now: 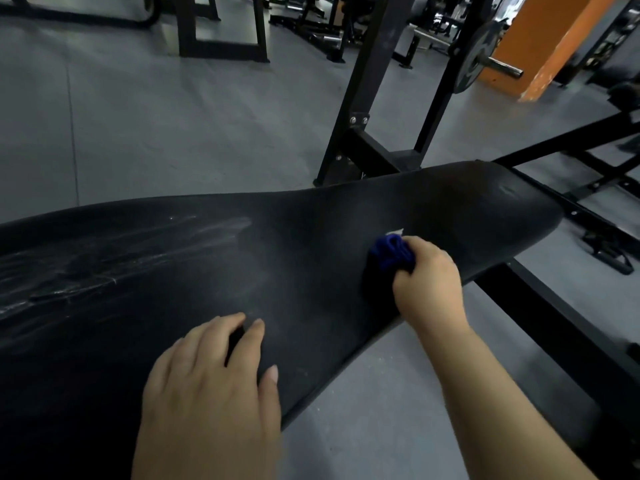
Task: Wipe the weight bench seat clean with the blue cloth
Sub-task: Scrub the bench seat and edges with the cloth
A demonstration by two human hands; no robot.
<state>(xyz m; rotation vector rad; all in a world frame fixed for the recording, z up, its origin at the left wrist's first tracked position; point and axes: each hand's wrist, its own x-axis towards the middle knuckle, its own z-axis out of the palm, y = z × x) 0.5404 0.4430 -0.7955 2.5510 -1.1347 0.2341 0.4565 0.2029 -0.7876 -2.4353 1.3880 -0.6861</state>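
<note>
The black padded bench (311, 237) lies with its long axis running from the lower left of the view to the upper right, broad at the near left and narrowing to a rounded end at the far right. The blue cloth (393, 252) sits bunched into a wad on the narrower right part of the pad, roughly midway across its width. The right hand (429, 282) has its grip clenched around the cloth, fingers curled over the wad and pressing it onto the pad. A small pale patch just beyond the cloth may be a tag or a glint; the dim view does not settle it. The left hand (211, 375) rests palm down on the pad near its front edge, its grip released, fingers straight and slightly spread. White streaks (138, 251) mark the pad's left part, well apart from the cloth. Behind the bench stand a black rack upright (367, 98), a weight plate (472, 60) and an orange pillar (550, 46).
</note>
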